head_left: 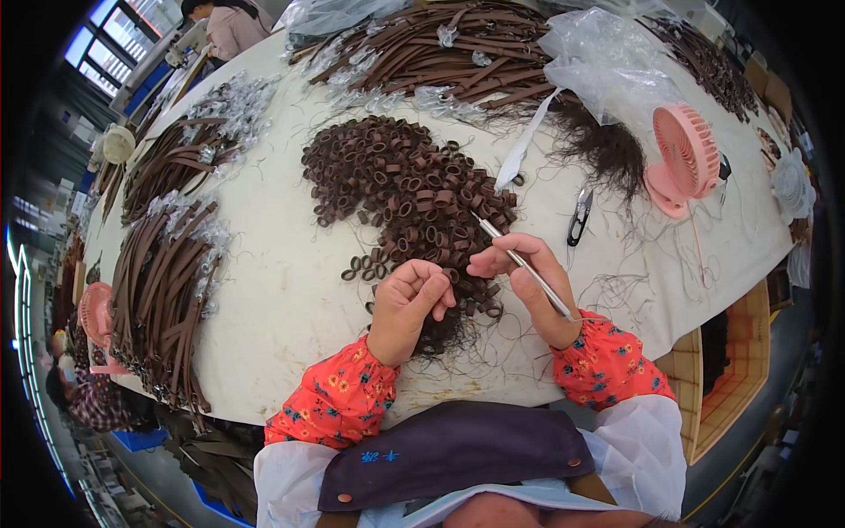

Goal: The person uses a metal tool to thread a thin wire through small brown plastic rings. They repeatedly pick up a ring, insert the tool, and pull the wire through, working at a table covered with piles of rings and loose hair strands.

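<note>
Loops (414, 189) heap mid-frame, many apparently left to handle; finished count cannot be told. Right hand (541, 295): fingers closed round metal tool (532, 275). Left hand (407, 308): fingers pinched, contents unclear.

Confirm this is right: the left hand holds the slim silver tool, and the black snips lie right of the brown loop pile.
Not the left hand: the head view shows the right hand holding the slim silver tool. The rest stands.

Brown loops (421, 201); red floral sleeves (339, 392); apparently purplish apron (458, 453).
</note>
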A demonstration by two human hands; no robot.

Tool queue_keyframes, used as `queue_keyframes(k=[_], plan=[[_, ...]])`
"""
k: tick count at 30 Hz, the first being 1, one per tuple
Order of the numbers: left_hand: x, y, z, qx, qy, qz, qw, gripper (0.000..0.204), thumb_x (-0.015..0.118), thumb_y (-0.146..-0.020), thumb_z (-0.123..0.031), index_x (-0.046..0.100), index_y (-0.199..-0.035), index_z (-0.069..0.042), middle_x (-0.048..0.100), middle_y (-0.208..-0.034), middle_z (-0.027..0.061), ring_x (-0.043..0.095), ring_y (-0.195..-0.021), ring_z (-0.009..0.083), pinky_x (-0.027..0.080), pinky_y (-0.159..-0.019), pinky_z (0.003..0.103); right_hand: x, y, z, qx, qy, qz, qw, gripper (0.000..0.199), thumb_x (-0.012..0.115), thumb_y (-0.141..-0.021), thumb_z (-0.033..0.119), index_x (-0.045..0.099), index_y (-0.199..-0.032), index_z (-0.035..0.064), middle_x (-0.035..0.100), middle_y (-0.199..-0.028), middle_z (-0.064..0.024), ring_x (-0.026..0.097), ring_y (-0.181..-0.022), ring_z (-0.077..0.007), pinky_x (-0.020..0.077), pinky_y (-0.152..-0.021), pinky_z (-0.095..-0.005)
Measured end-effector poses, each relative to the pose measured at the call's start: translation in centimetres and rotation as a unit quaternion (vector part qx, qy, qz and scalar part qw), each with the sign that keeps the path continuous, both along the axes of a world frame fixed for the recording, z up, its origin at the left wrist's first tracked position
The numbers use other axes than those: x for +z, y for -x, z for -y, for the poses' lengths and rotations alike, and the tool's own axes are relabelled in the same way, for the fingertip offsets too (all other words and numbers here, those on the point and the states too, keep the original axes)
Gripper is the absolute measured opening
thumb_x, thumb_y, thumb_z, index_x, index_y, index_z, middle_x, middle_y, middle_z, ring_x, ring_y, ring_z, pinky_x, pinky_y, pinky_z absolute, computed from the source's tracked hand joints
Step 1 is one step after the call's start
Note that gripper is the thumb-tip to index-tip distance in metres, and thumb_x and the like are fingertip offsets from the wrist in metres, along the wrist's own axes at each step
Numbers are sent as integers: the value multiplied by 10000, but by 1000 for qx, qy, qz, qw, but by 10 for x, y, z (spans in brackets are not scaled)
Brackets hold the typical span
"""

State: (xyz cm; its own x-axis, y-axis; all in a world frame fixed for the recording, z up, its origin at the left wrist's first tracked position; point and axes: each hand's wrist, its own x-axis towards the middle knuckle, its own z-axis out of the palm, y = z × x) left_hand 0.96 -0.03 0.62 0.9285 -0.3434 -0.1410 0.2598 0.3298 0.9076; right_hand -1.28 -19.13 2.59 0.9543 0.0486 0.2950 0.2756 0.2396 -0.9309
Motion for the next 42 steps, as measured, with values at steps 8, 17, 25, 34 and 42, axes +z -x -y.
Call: queue_keyframes(k=[8, 17, 25, 34, 42], plan=[[-1, -1, -1, -10, 4, -6, 1000, 113, 568, -951, -150, 551, -938, -38, 594, -746, 15, 465, -601, 49, 362, -556, 176, -3, 4, 18, 108, -3, -51, 993, 259, 438, -1009, 201, 548, -1098, -16, 637, -819, -74, 615, -762, -116, 463, -705, -252], [-2, 0, -1, -16, 0, -3, 1000, 122, 568, -953, -158, 549, -937, -38, 588, -740, 11, 461, -603, 48, 362, -559, 176, -6, 2, 17, 113, 8, -57, 992, 262, 442, -1010, 211, 554, -1096, -9, 636, -820, -66, 607, -754, -105, 451, -688, -241], [2, -1, -4, -15, -20, 3, 1000, 127, 580, -949, -168, 557, -950, -44, 589, -737, 5, 468, -592, 44, 359, -541, 171, -4, 2, 19, 108, -4, -49, 993, 262, 440, -1011, 214, 553, -1077, -12, 638, -800, -76, 612, -738, -117, 453, -691, -242], [17, -18, -16, 127, -465, 442, 756, 132, 651, -734, 12, 625, -848, -48, 531, -882, 62, 519, -844, 226, 424, -747, 318, -8, -4, 23, 74, -32, -30, 996, 265, 430, -1011, 212, 543, -1075, -19, 631, -765, -104, 609, -685, -143, 488, -676, -275], [7, -10, -12, -106, -456, 478, 744, 241, 630, -770, 21, 632, -997, -58, 532, -868, 76, 539, -844, 264, 449, -742, 360, -7, -4, 23, 73, -30, -35, 996, 263, 428, -1012, 213, 541, -1081, -14, 631, -769, -101, 601, -679, -137, 490, -663, -270]])
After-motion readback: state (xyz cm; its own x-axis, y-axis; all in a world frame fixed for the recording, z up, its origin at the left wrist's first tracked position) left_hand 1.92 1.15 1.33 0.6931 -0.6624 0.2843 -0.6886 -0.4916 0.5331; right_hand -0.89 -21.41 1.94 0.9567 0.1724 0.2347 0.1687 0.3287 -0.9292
